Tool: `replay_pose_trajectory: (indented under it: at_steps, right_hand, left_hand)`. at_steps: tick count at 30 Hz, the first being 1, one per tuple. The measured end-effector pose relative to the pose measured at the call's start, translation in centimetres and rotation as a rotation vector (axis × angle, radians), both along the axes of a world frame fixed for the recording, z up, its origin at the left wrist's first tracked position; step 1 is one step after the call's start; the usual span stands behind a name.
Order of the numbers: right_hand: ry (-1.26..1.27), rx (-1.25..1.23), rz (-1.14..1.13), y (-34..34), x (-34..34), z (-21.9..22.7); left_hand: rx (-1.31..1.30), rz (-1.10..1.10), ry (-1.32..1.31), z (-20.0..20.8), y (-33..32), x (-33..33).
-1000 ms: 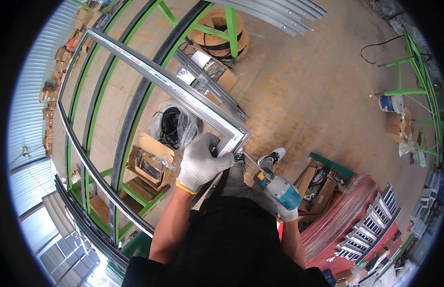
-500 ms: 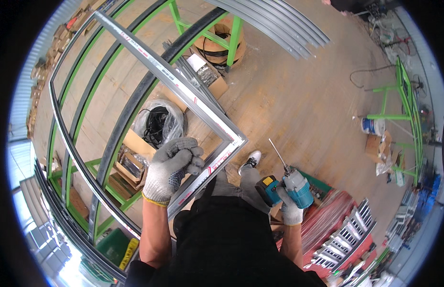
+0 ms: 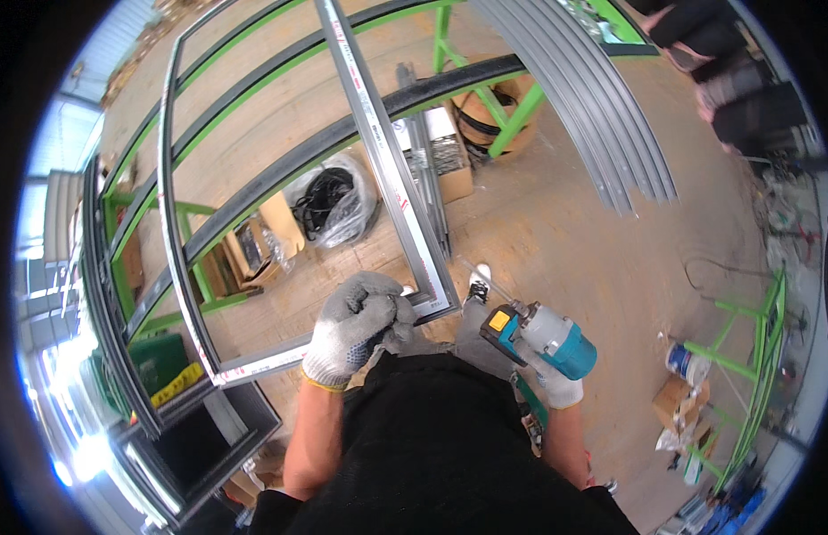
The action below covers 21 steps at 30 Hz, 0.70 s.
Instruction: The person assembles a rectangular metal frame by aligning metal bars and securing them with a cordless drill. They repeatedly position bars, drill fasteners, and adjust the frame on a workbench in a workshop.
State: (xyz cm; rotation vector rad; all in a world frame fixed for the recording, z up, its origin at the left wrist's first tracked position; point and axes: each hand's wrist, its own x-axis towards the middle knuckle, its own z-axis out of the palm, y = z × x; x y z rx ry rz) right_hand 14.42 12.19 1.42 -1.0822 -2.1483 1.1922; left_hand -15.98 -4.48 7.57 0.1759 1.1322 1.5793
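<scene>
My right hand (image 3: 556, 382), in a pale knitted glove, grips a teal cordless drill (image 3: 556, 343) with a long thin bit that angles up and left toward a frame corner. The drill hides most of that hand's fingers. My left hand (image 3: 356, 325), in a grey-white glove, is curled closed over the near bar of a rectangular metal frame (image 3: 378, 143), left of that corner. Whatever its fingers hold, if anything, is hidden. The frame carries strips of white film with red marks and rests on a green rack with black-topped rails (image 3: 280, 174).
Grey metal profiles (image 3: 579, 98) extend from the far side. Under the rack are a bag of black cable (image 3: 329, 201) and open cardboard boxes (image 3: 454, 178). Another person in dark clothing (image 3: 753, 111) is at the far right. A green stand (image 3: 744, 366) and a bucket (image 3: 686, 364) stand right.
My view has turned, so the frame and rack appear rotated and shifted. The drill's bit now tilts further left, nearer the frame corner. More of the other person shows.
</scene>
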Motion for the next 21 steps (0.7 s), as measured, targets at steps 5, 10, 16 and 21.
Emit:
replay_pose_trajectory:
  at_steps: [5, 10, 16, 21]
  right_hand:
    - [0.133, 0.289, 0.525, 8.5, -1.3, 1.7]
    - [0.076, -0.112, 0.627, 12.8, -1.9, 2.8]
    - [0.024, -0.453, 0.849, 17.0, -3.3, 2.5]
    - [-0.061, -0.541, 0.939, 18.7, -4.0, 0.9]
  left_hand:
    - [-0.022, 0.282, 0.004, -0.6, 3.1, 5.0]
    - [-0.137, 0.358, 0.083, 0.0, 4.3, 8.2]
    - [-0.367, 0.247, 0.181, 2.1, 3.9, 9.8]
    - [-0.509, 0.253, 0.052, 2.2, 4.0, 11.6]
